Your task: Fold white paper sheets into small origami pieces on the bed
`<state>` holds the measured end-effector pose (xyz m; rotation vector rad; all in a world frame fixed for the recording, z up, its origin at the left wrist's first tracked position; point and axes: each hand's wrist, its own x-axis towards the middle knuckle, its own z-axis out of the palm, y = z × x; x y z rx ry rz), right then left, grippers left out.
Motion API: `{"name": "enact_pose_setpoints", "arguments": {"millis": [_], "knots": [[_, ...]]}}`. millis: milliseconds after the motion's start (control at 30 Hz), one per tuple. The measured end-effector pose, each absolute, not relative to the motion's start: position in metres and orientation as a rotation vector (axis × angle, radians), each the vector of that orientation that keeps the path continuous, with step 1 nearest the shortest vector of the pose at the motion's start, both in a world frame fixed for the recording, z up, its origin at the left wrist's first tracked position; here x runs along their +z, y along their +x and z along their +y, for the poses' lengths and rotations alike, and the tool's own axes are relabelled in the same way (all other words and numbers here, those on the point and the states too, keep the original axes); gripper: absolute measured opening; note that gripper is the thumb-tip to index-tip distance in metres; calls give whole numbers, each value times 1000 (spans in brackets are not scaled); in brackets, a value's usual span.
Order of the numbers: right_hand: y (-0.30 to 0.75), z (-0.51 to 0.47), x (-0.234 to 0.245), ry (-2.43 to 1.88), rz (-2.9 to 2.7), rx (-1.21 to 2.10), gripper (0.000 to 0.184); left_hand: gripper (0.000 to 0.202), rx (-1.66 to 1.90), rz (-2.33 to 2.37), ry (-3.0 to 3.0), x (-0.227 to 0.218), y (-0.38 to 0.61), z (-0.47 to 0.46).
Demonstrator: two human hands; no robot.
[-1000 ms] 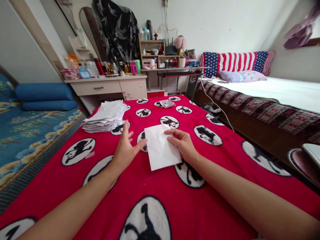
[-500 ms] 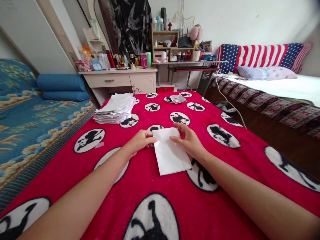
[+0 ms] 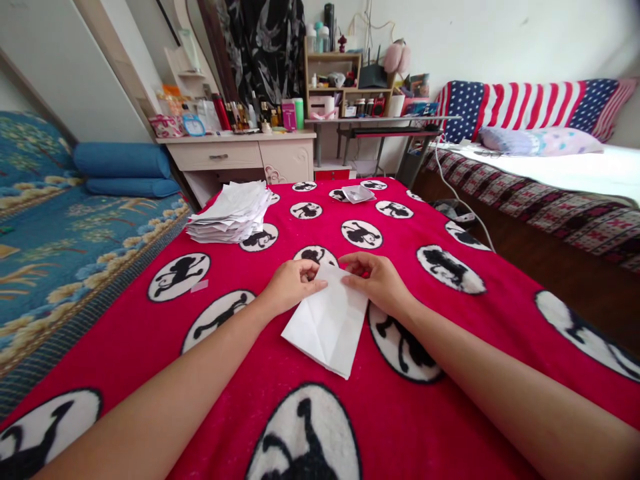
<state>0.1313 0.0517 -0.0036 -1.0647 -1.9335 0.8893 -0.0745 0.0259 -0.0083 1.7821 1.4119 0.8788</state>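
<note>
A creased white sheet of paper lies on the red blanket in front of me, turned at a slant. My left hand is closed, pinching the sheet's far left corner. My right hand pinches the far right corner with curled fingers. Both hands meet at the sheet's top edge. A stack of white papers rests further back on the left. A small folded paper piece sits near the blanket's far edge.
A blue patterned bed with blue bolsters lies to the left. A dresser and cluttered desk stand behind. Another bed with a flag cover is on the right, with a white cable hanging beside it.
My left hand went from open beside the sheet to pinching its corner. The sheet has turned so that its near end swings left, and both hands now hold its far edge.
</note>
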Motion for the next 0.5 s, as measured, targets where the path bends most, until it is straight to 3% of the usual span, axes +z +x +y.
{"name": "enact_pose_setpoints", "arguments": {"millis": [233, 500], "knots": [[135, 47, -5, -1002, -1993, 905, 23, 31, 778, 1275, 1762, -3, -87, 17], [138, 41, 1, -747, -2162, 980, 28, 20, 707, 1162, 1849, 1, -96, 14]]}}
